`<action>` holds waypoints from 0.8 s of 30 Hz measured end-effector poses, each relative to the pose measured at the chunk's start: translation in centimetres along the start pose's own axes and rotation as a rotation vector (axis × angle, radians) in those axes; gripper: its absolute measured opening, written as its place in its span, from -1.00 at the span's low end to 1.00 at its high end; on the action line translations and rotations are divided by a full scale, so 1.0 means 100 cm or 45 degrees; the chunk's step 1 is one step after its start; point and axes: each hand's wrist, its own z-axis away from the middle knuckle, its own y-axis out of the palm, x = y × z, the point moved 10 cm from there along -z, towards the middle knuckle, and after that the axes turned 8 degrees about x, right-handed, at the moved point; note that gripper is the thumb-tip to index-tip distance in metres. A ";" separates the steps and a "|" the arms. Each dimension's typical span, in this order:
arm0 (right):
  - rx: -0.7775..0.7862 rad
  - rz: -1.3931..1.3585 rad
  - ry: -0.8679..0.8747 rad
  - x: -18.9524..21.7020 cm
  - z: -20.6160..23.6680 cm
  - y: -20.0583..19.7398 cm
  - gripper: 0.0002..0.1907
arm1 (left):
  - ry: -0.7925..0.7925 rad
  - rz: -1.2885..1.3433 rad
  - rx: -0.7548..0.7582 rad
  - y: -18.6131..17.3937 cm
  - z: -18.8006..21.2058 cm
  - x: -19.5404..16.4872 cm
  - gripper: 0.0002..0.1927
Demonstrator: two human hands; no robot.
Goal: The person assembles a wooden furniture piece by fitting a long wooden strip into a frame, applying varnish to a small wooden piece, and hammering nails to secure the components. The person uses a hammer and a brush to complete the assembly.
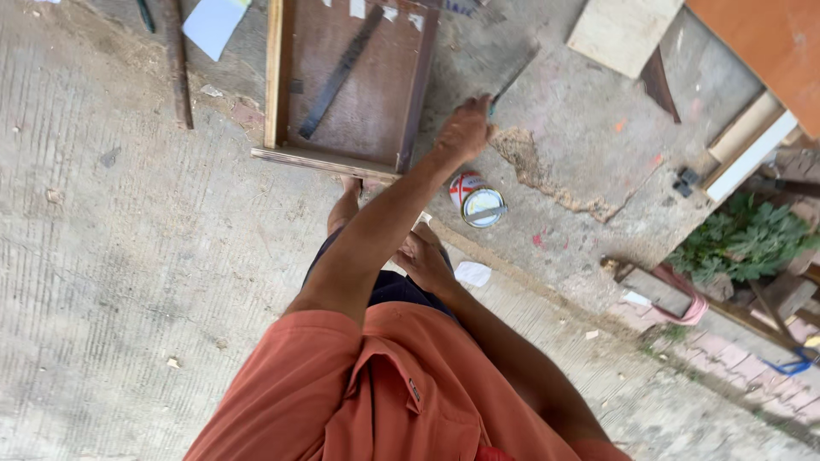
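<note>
Left arm: it is stretching forward from the orange shirt sleeve, elbow nearly straight, reaching over the concrete ground [128, 256].
Left hand [464, 130]: it is showing its back to the camera, fingers curling down at the right-hand edge of the wooden frame [342, 85].
Left grip: the fingers are closing on a thin tool with a greenish handle tip [493, 107], which is poking out just past the knuckles; what kind of tool it is cannot be told.
Right arm: it is bending in from the lower right, forearm crossing in front of the body.
Right hand [424, 259]: it is hanging low near the knee, fingers loosely curling; whether it is holding anything cannot be told.
Wooden frame: it is lying flat on the ground ahead of the person, a shallow box with pale rails and a brown panel, with a dark strip [342, 72] lying slantwise across the panel.
Tin can [477, 201]: it is lying on the ground just below the left hand, round, with a red-and-white side and a pale lid.
White scrap [472, 273]: it is lying on the ground beside the right hand.
Pale blue sheet [213, 21]: it is lying at the top, left of the frame.
Light board [622, 30]: it is lying at the upper right, near an orange panel [769, 47].
Green plant [743, 239]: it is growing at the right edge.
</note>
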 end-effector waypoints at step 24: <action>-0.915 1.005 0.281 0.182 -0.177 -0.169 0.16 | -0.273 0.080 -0.598 -0.157 0.104 0.203 -0.66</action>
